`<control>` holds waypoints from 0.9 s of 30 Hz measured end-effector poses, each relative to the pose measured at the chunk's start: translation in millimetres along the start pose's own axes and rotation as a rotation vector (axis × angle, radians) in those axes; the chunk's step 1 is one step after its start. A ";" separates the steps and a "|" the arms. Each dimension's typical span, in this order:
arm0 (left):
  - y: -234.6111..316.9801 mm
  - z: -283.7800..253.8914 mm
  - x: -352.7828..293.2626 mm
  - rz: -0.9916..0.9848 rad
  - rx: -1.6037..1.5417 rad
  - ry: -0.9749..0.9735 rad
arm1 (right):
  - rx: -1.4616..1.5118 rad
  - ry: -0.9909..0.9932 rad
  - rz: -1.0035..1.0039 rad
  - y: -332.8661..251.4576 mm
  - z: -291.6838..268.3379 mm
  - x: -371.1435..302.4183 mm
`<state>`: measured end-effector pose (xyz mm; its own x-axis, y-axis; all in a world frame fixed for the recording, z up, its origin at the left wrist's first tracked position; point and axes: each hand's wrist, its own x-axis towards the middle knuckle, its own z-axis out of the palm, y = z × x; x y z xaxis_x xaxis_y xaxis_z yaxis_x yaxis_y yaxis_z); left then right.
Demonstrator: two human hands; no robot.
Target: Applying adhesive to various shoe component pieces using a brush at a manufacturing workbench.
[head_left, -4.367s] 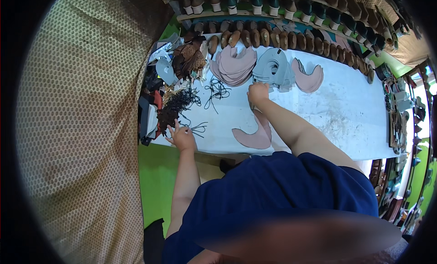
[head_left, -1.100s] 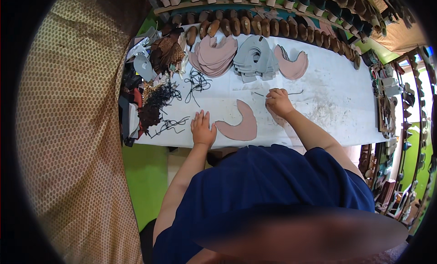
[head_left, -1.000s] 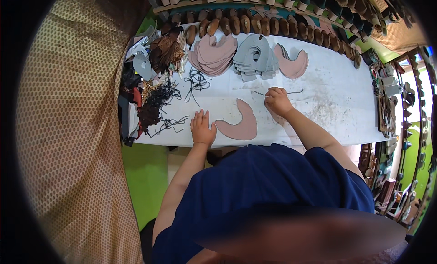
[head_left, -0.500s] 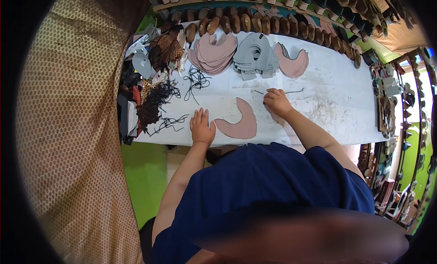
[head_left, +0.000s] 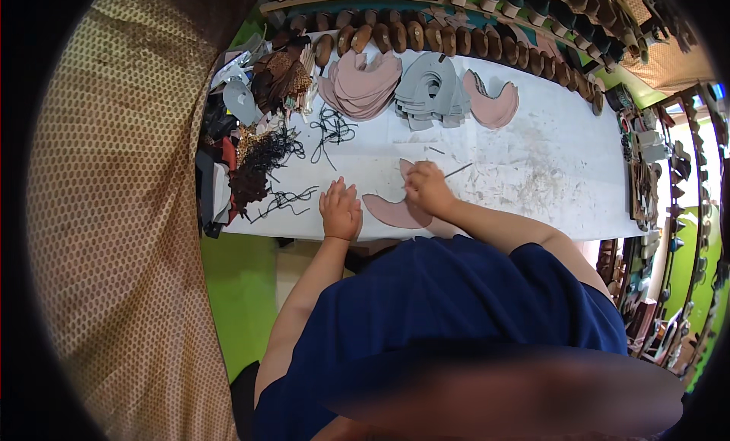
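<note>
My left hand (head_left: 340, 210) lies flat on the white-covered table (head_left: 563, 205), fingers spread, holding nothing. Just right of it is a pink crescent-shaped piece (head_left: 391, 211), flat like a cut shoe part. Over this piece's right side is my right hand (head_left: 427, 188), fingers closed in a pinch and hiding part of it. A thin dark cord (head_left: 459, 169) sticks out from the right hand toward the upper right; its gripped part is hidden. A short dark strip (head_left: 437, 150) shows on the table beyond that hand.
Beyond my hands lie a stack of pink pieces (head_left: 361, 87), grey pieces (head_left: 432, 95) and more pink crescents (head_left: 493, 105). Loose black cords (head_left: 331, 129) and dark scraps (head_left: 255, 179) cover the left end. Brown shoe-shaped forms (head_left: 433, 38) line the far edge.
My right hand has moved left and nearer me, from the bare table onto the pink crescent, and the dark cord has shifted with it. My left hand stays in place.
</note>
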<state>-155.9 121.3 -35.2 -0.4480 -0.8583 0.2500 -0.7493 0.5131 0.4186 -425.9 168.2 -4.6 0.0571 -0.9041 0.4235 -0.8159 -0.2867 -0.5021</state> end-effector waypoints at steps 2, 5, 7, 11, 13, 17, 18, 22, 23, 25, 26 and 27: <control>-0.1 -1.0 -0.4 -0.010 0.010 0.009 | 0.084 -0.093 0.051 -20.2 15.0 4.9; 1.2 -3.3 0.1 -0.017 -0.024 -0.005 | 0.075 -0.134 -0.024 -35.5 36.0 13.5; 0.8 -3.7 -1.1 -0.008 -0.065 0.013 | 0.069 -0.146 -0.016 -40.4 51.7 20.0; -1.9 -2.4 -2.0 -0.010 -0.110 0.034 | 0.019 -0.150 -0.001 -39.9 73.0 27.4; -1.5 -4.6 -1.5 0.004 -0.118 0.029 | 0.011 -0.159 0.028 -36.7 80.2 28.6; 2.4 -8.7 0.9 -0.001 -0.136 0.026 | 0.045 -0.147 -0.030 -34.6 83.0 29.0; 2.5 -9.7 0.4 0.021 -0.126 0.015 | 0.059 -0.150 -0.030 -36.2 82.1 30.3; 4.7 -11.1 0.4 0.043 -0.114 0.010 | 0.091 -0.181 -0.027 -40.6 79.0 31.1; 4.5 -11.7 0.4 0.045 -0.115 0.009 | 0.080 -0.175 -0.034 -40.8 80.6 30.8; 5.2 -12.1 0.2 0.029 -0.084 -0.004 | 0.067 -0.171 -0.039 -41.3 81.2 30.1; 5.8 -12.0 0.5 0.030 -0.085 -0.006 | 0.063 -0.173 -0.034 -41.5 81.4 29.6; 5.4 -11.3 0.5 0.032 -0.085 0.002 | 0.059 -0.175 -0.029 -42.3 81.3 29.9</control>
<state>-154.7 123.6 -22.9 -0.4697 -0.8416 0.2665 -0.6907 0.5384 0.4827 -343.0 127.5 -31.9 0.1836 -0.9350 0.3036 -0.7775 -0.3271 -0.5371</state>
